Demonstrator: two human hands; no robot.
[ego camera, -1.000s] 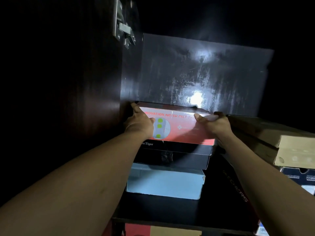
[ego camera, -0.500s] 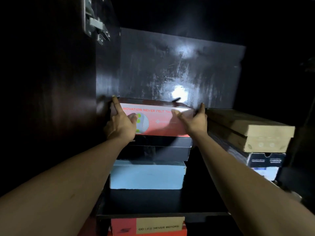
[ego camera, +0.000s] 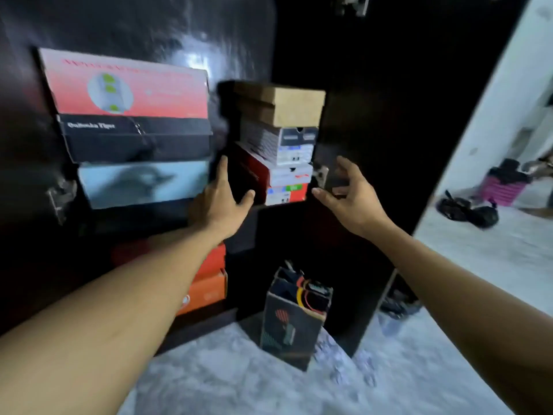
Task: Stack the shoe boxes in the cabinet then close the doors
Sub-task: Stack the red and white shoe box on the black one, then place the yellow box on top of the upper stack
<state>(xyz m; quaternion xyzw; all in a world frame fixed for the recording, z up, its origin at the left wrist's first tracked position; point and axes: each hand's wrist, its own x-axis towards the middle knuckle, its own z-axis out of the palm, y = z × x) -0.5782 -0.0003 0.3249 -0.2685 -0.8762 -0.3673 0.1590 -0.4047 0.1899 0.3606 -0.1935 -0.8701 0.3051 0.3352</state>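
A red shoe box (ego camera: pixel 128 88) tops the left stack on the cabinet shelf, over a black box (ego camera: pixel 134 139) and a light blue box (ego camera: pixel 140 182). To its right stands a second stack with a tan box (ego camera: pixel 287 106) on top, a white and navy box (ego camera: pixel 287 145) and a red box (ego camera: pixel 269 181) below. My left hand (ego camera: pixel 223 202) hovers with spread fingers in front of the gap between the stacks, holding nothing. My right hand (ego camera: pixel 348 193) is open in front of the dark right cabinet door (ego camera: pixel 389 115). Orange boxes (ego camera: pixel 209 283) sit on the lower shelf.
An upright dark patterned box (ego camera: pixel 294 319) with items inside stands on the pale floor (ego camera: pixel 269 378) at the cabinet's foot. A door hinge (ego camera: pixel 59 196) shows at the left. Beyond the right door lie a black bag (ego camera: pixel 469 209) and a pink object (ego camera: pixel 502 187).
Both hands have let go of the red box and pulled back, moving right and down. The view has swung right and lower, showing the second stack, the floor and the room.
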